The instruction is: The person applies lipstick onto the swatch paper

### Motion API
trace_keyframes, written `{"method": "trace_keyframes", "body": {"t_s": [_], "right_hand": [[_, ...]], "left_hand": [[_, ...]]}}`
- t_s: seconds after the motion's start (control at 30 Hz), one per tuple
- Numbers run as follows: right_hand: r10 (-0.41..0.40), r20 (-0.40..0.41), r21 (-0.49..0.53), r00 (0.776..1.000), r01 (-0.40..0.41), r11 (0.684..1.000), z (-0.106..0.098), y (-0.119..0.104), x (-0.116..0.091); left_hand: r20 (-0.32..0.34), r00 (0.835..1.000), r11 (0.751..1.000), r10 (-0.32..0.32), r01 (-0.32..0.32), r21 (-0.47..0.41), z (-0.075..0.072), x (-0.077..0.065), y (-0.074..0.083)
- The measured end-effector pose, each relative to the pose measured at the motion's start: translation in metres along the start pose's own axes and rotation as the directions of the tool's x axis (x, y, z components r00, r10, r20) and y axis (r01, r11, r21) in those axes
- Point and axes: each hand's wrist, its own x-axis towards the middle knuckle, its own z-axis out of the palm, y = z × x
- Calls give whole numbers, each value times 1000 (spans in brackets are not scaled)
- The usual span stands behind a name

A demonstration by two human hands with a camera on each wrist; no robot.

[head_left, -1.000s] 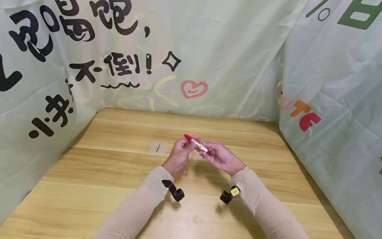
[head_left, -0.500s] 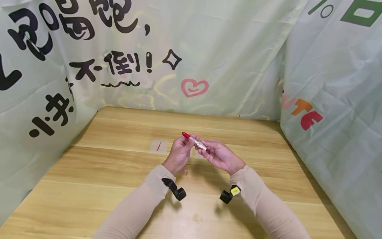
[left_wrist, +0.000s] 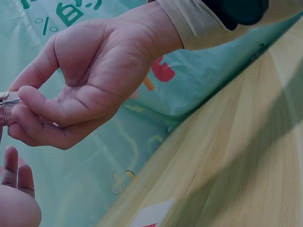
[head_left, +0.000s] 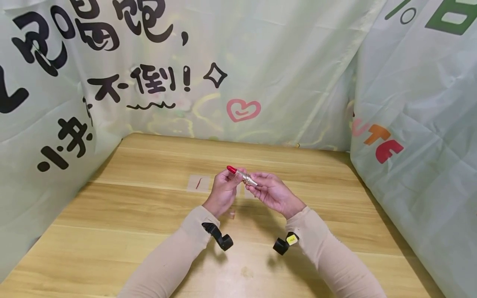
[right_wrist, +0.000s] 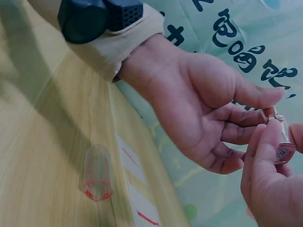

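Both hands hold one lipstick (head_left: 246,178) above the table, its red tip tilted up toward the left and its silver-gold tube slanting down to the right. The left hand (head_left: 222,190) grips the tube just below the red tip, thumb on the near side. At the lower end, the right hand (head_left: 277,193) pinches the base between thumb and fingers. A patterned round base end (right_wrist: 284,150) shows in the right wrist view, between the right hand's fingers. In the left wrist view the right hand (left_wrist: 99,80) covers most of the lipstick.
A clear cap (right_wrist: 97,172) with a red-tinted rim stands on the wooden table (head_left: 112,248), near the left forearm. Beyond it lie two white cards with red strokes, one left card (head_left: 198,183) and one right card (head_left: 250,193) partly behind the hands. Printed curtains (head_left: 298,82) enclose the table.
The lipstick has shifted slightly up and left within the grip of both hands. The right hand's fingers have moved a little on the base; the arms stay nearly still.
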Motion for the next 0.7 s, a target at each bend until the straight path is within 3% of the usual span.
{"method": "trace_keyframes", "body": {"t_s": [0.23, 0.43, 0.53, 0.7], "right_hand": [[-103, -7, -61, 995, 102, 993, 3, 3, 0], [-141, -48, -96, 989, 136, 986, 5, 4, -1], [-145, -56, -92, 988, 140, 986, 6, 4, -1], [-143, -48, -93, 989, 138, 986, 7, 1, -2]], "left_hand": [[-17, 999, 999, 37, -37, -20, 4, 0, 1], [-44, 997, 998, 58, -59, -14, 5, 1, 0], [-20, 997, 997, 72, -72, -8, 4, 1, -1], [91, 994, 999, 53, -52, -5, -2, 0, -1]]}}
